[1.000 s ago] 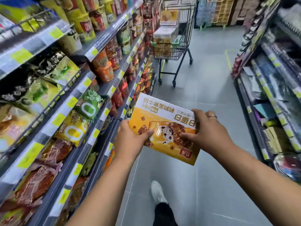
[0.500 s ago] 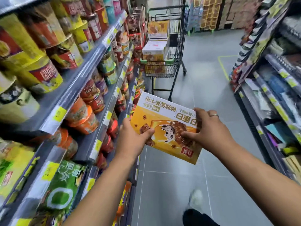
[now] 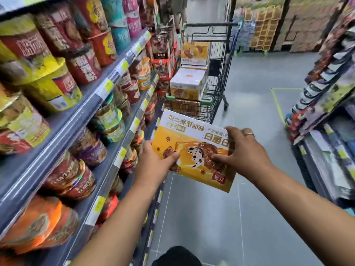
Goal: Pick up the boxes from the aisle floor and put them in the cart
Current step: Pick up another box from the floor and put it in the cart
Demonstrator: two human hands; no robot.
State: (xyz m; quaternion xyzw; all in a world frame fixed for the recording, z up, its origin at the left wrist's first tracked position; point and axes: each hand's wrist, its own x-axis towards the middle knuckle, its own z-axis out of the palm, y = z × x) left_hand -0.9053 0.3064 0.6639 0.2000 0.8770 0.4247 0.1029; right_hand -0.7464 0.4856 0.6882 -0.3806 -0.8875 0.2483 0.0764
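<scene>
I hold a flat yellow and white box (image 3: 194,143) with egg pictures in front of me, tilted, its print upside down. My left hand (image 3: 153,164) grips its left edge with the thumb on top. My right hand (image 3: 244,152), a ring on one finger, presses on its right side. Just beyond the box stands a wire shopping cart (image 3: 221,89) with green corner bumpers, close to the left shelving. Several similar boxes (image 3: 189,83) are stacked inside it, one upright at the back.
Shelves of instant noodle cups (image 3: 57,83) run along my left, close to my arm. Racks of packaged goods (image 3: 326,96) line the right side. Grey aisle floor (image 3: 253,96) with a yellow taped outline lies between. Stacked cartons (image 3: 269,31) stand at the far end.
I have walked forward along the aisle with the box in both hands. The cart is now much nearer, just past the box. My grip has stayed the same.
</scene>
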